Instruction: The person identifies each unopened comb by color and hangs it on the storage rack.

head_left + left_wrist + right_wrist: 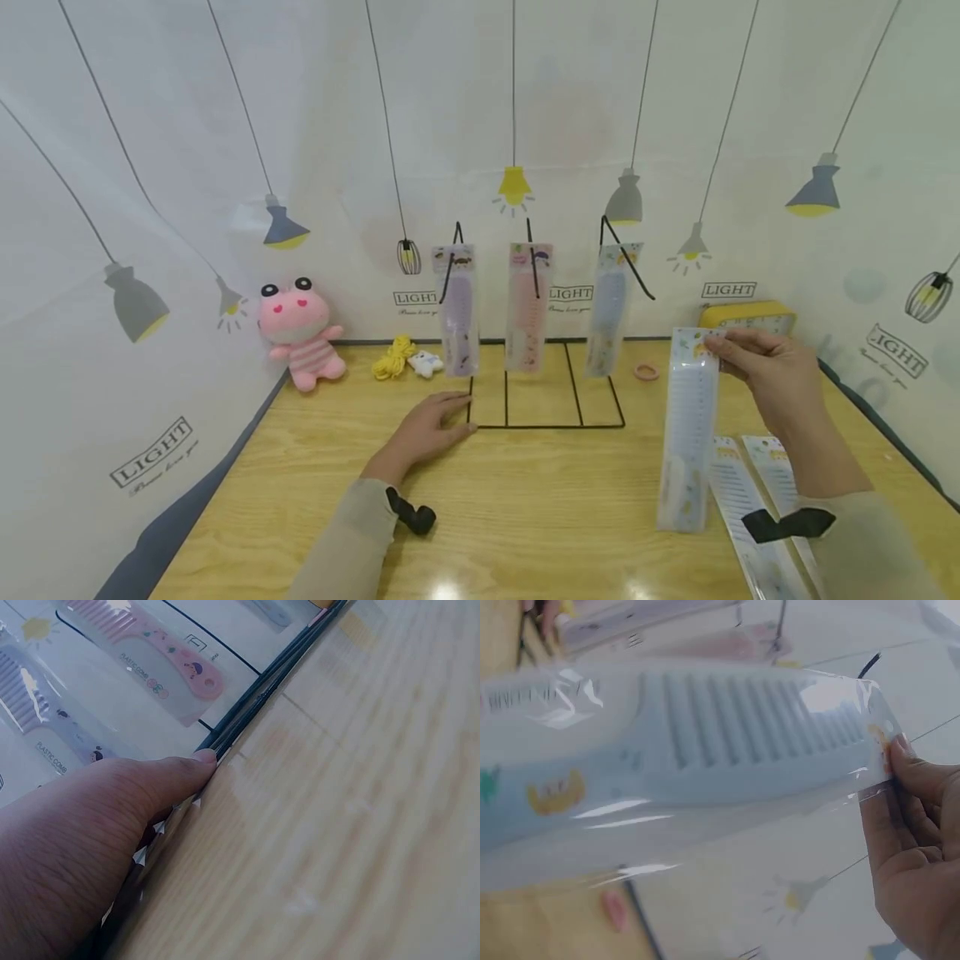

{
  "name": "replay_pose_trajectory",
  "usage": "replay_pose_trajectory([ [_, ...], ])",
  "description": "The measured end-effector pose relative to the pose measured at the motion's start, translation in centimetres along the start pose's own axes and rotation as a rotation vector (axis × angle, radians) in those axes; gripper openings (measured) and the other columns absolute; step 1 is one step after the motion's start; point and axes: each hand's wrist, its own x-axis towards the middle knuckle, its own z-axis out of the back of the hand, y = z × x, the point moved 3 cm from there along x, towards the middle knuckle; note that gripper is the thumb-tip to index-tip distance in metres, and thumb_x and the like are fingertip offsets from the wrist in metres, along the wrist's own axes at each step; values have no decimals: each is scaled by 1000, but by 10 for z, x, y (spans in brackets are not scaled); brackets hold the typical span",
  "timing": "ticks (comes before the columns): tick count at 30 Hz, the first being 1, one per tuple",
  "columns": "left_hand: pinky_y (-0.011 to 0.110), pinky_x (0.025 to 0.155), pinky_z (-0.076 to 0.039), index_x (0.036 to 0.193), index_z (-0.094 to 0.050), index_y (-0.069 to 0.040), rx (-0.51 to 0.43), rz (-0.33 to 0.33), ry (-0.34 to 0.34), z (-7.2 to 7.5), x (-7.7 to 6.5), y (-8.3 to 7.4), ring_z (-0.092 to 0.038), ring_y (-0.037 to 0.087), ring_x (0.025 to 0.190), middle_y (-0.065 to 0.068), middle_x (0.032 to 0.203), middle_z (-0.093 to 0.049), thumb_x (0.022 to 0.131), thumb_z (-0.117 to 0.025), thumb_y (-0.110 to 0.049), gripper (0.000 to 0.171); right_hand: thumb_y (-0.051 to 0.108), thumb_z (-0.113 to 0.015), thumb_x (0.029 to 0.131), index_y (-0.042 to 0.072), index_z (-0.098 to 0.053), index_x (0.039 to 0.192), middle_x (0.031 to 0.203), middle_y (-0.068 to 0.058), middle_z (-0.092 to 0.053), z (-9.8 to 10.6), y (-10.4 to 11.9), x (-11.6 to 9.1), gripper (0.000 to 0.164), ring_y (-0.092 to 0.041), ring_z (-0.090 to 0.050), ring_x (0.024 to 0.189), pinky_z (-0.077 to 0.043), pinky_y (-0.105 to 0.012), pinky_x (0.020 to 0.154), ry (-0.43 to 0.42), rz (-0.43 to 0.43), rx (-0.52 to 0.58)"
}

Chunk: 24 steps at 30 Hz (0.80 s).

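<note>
Right of the rack, the right hand is pinching the pack, ideally leaving its hole clear; the left hand, uncurled, is touching the rack.

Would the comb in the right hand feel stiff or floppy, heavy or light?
The comb is probably stiff: pinched at one end by the right hand, it looks straight. Being slim, it seems light. Its shiny wrapper may be slippery.
</note>
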Motion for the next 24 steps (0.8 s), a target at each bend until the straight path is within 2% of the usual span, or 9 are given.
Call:
replay_pose_trajectory([
  [5,52,118,-30,151,-49,-27,3,-2,-6,-1,0,2,-36,28,145,-3,155,-43,97,-61,-55,62,-8,-69,90,-9,-74,100,93,-7,-76,-24,22,9,11,-16,-73,84,-60,-25,74,-13,88,14],
  [11,52,118,-29,151,-49,-26,8,-12,-3,-5,-1,3,-36,28,145,-2,155,-43,97,-60,-56,63,-9,-69,90,-11,-73,102,91,-6,-76,-45,28,14,13,-15,-73,82,-60,-24,74,10,154,-22],
  [18,50,118,-30,151,-50,-25,16,-16,-16,-3,0,1,-37,26,144,-3,155,-44,96,-61,-56,63,-2,-73,90,-9,-72,105,93,-3,-76,-53,26,20,17,-11,-72,85,-59,-21,72,7,160,-100],
  [24,51,118,-30,151,-49,-25,5,-20,-16,-1,0,0,-37,27,144,-2,155,-44,97,-61,-54,63,2,-74,90,-8,-71,104,93,-2,-75,-56,21,26,17,-11,-69,85,-58,-20,71,6,138,-118],
])
